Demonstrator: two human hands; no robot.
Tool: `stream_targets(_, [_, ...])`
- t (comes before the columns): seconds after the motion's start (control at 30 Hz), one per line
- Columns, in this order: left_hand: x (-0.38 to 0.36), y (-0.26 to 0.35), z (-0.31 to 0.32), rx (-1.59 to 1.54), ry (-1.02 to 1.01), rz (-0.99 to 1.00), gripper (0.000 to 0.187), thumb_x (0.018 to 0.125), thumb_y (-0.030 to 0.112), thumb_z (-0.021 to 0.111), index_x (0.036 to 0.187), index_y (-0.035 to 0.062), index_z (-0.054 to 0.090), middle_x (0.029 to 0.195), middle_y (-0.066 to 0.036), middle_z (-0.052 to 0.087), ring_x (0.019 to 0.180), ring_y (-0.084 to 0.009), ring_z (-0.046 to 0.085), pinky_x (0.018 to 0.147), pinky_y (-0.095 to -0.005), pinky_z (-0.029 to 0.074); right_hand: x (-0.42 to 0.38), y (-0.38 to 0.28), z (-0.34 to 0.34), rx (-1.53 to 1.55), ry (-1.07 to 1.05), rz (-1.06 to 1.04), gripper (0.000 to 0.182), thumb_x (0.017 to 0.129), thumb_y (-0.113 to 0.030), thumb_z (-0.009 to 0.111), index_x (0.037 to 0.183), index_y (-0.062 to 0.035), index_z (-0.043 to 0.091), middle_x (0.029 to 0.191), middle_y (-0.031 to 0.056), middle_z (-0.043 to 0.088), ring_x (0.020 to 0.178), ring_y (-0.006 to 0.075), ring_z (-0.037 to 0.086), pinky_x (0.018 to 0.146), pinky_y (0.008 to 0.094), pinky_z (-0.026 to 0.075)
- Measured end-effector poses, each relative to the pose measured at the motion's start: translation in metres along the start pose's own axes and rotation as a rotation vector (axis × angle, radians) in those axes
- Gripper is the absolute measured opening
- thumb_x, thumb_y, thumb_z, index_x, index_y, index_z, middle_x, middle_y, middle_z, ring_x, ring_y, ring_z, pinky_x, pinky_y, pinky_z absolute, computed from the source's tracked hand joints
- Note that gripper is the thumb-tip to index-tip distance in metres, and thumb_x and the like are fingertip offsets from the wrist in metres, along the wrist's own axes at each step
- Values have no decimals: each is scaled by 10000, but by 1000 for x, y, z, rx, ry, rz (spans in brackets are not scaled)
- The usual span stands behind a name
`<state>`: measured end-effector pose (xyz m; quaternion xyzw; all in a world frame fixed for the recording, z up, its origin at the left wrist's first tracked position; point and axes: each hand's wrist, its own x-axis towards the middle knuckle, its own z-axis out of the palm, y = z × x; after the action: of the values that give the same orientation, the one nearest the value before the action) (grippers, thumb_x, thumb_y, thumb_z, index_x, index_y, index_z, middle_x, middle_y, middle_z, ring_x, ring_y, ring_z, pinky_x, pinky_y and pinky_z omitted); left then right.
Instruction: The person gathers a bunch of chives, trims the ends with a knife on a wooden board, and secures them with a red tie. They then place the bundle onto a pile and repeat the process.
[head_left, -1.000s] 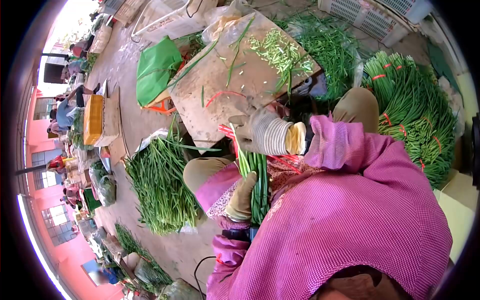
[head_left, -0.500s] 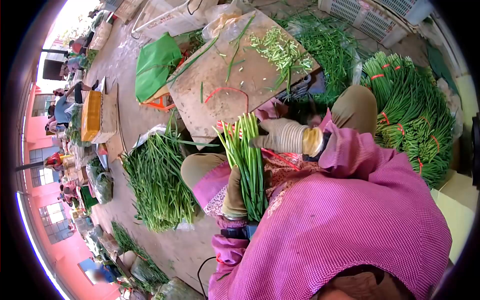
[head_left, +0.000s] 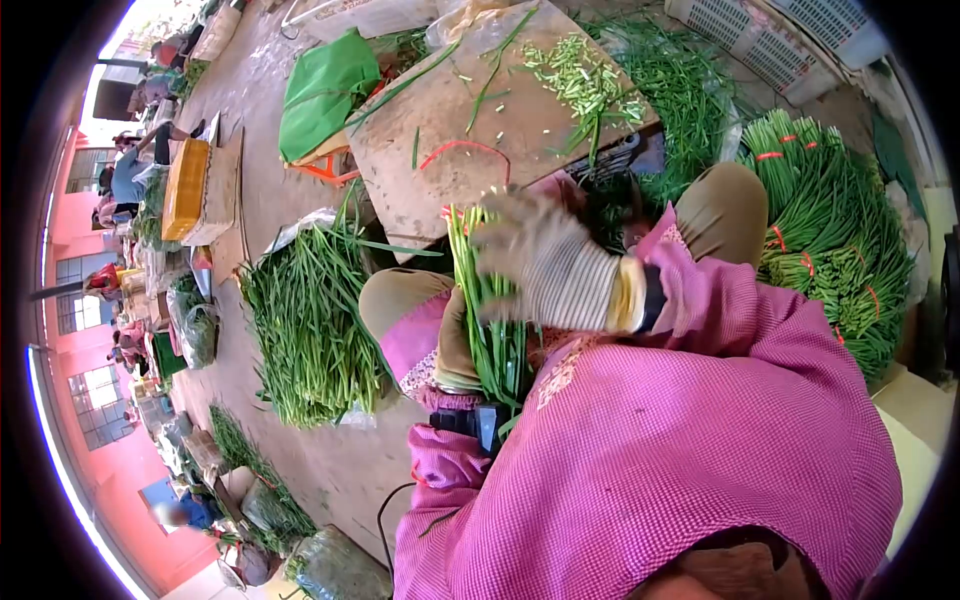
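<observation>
A bunch of long green stalks point(head_left: 487, 335) lies over my lap, pale ends toward the board. My gloved left hand point(head_left: 457, 345) is wrapped round it from the left side. Over the upper part of the bunch, my right hand point(head_left: 535, 262) in a striped glove is spread with its fingers apart, slightly blurred. Just beyond my knees is a worn board point(head_left: 440, 180) with a red strip point(head_left: 470, 145) and chopped stalk pieces point(head_left: 585, 80) on it.
Loose green stalks point(head_left: 310, 330) are heaped on the floor at the left. Bunches tied with red bands point(head_left: 825, 230) are piled at the right. Beyond the board are a green bag point(head_left: 325, 95) and a white crate point(head_left: 755, 45). Several people are far off at the left.
My right hand has moved from beside the stalks to over them, its fingers now spread. The view has shifted slightly, and my left hand still holds the bunch.
</observation>
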<state>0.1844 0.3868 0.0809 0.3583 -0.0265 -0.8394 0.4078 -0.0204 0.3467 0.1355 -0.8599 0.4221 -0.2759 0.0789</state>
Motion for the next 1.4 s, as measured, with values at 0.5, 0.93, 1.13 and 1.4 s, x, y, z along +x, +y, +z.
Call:
stream_targets(0.5, [-2, -5, -36, 56, -218, 77, 598, 959, 510, 517, 1368, 74, 503, 1224, -141, 623, 1029, -263, 640, 884, -387, 548, -1, 5, -75, 1230, -490, 383, 153, 920, -186, 593, 841, -89, 680, 1206, 97, 641, 1079, 179, 592, 971, 318, 432])
stream_targets(0.93, [4, -8, -15, -8, -44, -55, 416, 1004, 290, 443, 1324, 33, 512, 1264, -154, 601, 1092, -273, 618, 930, -407, 526, -11, -20, 6, -2, -324, -78, 464, 827, -513, 615, 1053, -122, 721, 1379, 82, 539, 1389, 339, 338, 1168, 546, 188])
stream_targets(1.13, [5, -13, -31, 194, -95, 187, 356, 977, 72, 441, 1317, -13, 503, 1249, -167, 602, 1079, -261, 628, 954, -396, 516, -15, -32, 53, -269, -278, -101, 404, 839, -403, 597, 1077, -98, 714, 1384, 61, 540, 1399, 326, 330, 1173, 539, 178])
stream_targets(1.4, [1, -13, -24, -86, 20, 57, 368, 961, 288, 494, 1171, 14, 619, 1104, -133, 683, 977, -260, 665, 882, -393, 544, -12, 19, -23, 1055, -512, 453, 196, 879, -180, 596, 924, -2, 663, 1202, 137, 658, 1078, 205, 605, 968, 323, 452])
